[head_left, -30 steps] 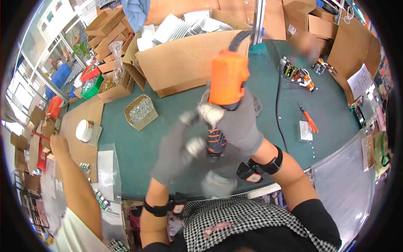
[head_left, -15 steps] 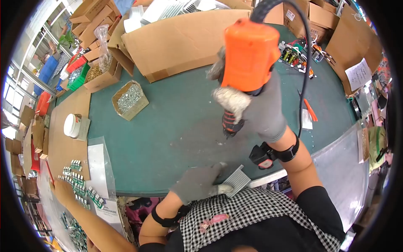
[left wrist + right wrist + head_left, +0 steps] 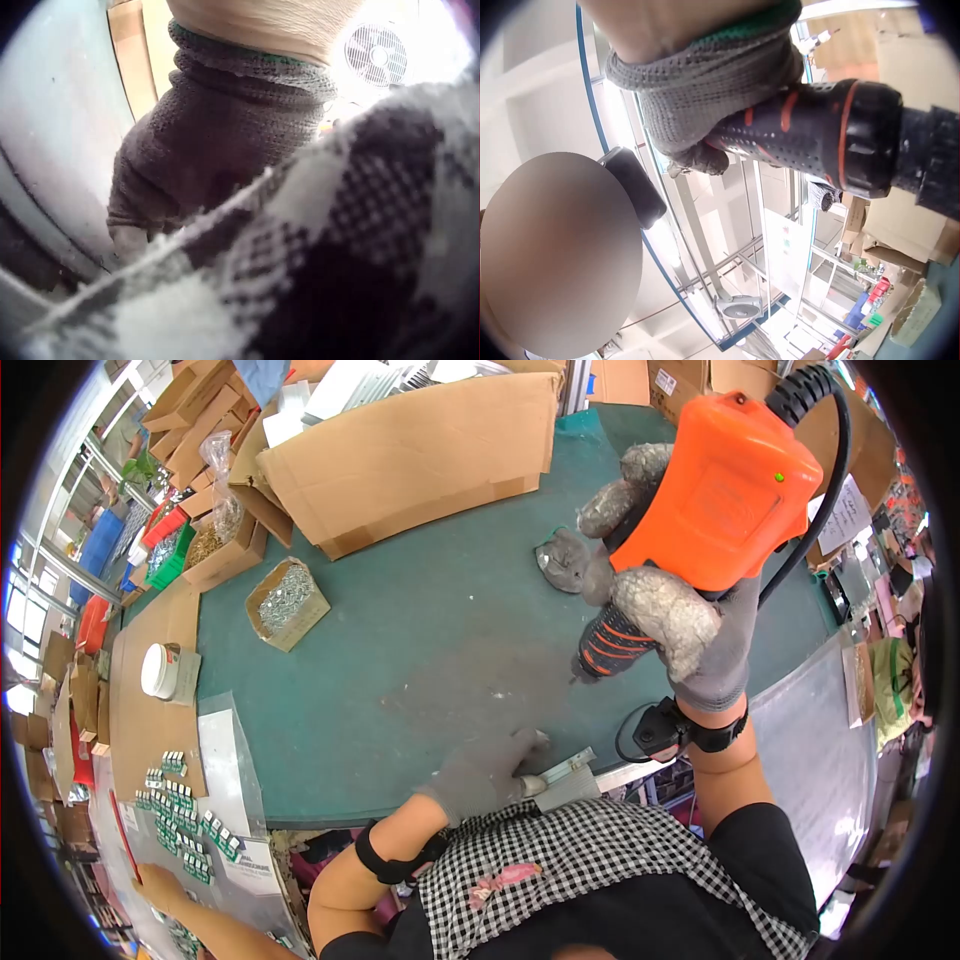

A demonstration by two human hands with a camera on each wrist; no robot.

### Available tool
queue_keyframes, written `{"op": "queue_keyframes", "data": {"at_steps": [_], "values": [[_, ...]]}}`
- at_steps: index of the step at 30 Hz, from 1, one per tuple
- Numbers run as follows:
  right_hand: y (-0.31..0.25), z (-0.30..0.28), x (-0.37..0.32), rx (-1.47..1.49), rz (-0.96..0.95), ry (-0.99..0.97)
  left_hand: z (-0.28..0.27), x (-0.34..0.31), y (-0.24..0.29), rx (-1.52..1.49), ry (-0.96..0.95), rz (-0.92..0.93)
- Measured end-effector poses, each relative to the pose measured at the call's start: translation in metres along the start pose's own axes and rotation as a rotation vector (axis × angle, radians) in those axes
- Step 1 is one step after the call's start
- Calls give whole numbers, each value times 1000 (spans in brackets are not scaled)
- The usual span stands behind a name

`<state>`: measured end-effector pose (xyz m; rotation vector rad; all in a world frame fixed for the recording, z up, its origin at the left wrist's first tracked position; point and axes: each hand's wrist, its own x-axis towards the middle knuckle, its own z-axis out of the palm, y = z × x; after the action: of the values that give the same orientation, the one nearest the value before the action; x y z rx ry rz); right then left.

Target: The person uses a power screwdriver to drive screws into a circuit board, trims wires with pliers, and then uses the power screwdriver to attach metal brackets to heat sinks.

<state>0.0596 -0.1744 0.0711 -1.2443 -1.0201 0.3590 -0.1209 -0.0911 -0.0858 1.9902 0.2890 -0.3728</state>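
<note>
My gloved right hand grips an orange and black corded power tool, raised over the right half of the green table. Its black, orange-striped nose points down and left. The right wrist view has the glove wrapped round the tool's dark striped body. At the table's front edge, my gloved left hand pinches a silver-grey finned metal heat sink close against the checkered apron. Apron cloth covers most of the left wrist view, hiding those fingertips.
A large carton of pale metal parts stands at the back. A small box of screws and a white tub sit to the left. Another person's arm reaches in beside small green-and-white parts. The tool's cord loops at right.
The right hand has carried the tool from mid-table to the right. My left hand has left the tool, dropped to the front edge and taken the heat sink. The other person's arm has moved down.
</note>
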Motion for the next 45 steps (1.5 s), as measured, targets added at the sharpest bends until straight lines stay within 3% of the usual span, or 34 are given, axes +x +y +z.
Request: {"op": "queue_keyframes", "data": {"at_steps": [7, 10, 13, 16, 19, 23, 26, 28, 31, 35, 38, 45], "values": [[28, -38, -54, 7, 302, -78, 11, -17, 9, 616, 39, 70], [47, -35, -71, 176, 465, 30, 20, -4, -5, 608, 152, 294], [57, -37, -74, 263, 428, 62, 14, 0, -16, 405, 238, 354], [55, -37, -69, 202, 319, 97, -7, -4, -9, 76, 178, 223], [57, -31, -60, 274, 212, 166, -27, -12, -3, -16, 295, 173], [65, -18, -55, 299, 134, 158, -27, -13, -11, -381, 311, 272], [51, -8, -56, 132, 148, 149, -10, -8, -4, 84, 513, 135], [49, -14, -54, 336, 111, 169, -2, -8, -19, 89, 596, 194], [18, -6, -47, 300, 133, 210, 8, -9, -35, 77, 657, 182], [20, 2, -46, 440, 49, 94, 17, -4, -39, 74, 746, 237], [8, 10, -41, 241, 37, 21, 19, -3, -41, 79, 769, 262], [11, 18, -41, 159, 39, 32, 21, -4, -40, 66, 777, 265]]}}
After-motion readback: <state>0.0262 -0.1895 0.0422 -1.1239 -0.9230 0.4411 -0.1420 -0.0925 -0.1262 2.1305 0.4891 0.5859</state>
